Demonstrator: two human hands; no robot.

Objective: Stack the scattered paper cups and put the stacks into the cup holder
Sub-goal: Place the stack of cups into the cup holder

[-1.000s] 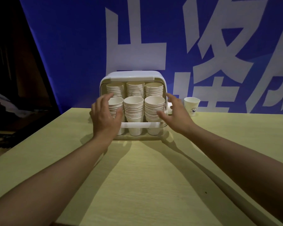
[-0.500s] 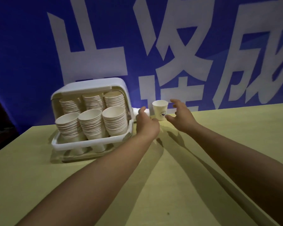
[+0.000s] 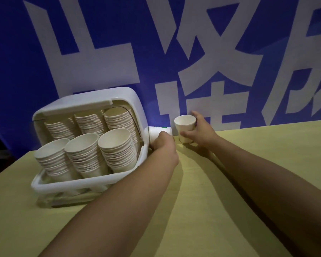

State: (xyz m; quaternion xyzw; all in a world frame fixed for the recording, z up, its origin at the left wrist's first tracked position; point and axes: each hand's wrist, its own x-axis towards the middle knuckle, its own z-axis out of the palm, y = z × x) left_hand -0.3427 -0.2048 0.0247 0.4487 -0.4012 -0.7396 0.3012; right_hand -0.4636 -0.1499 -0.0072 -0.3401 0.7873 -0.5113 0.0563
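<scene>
A white cup holder with its lid raised stands at the table's back left, packed with several stacks of paper cups. Just right of it a paper cup lies on its side, and my left hand grips it from the front. Farther right an upright paper cup stands by the wall, with my right hand curled round its side.
The yellow wooden table stretches toward me and to the right. A blue banner with large white characters hangs directly behind the cups. The table's left edge runs close beside the holder.
Both hands left the holder's front and moved right. My left hand has taken hold of the lying cup, and my right hand has closed round the upright cup.
</scene>
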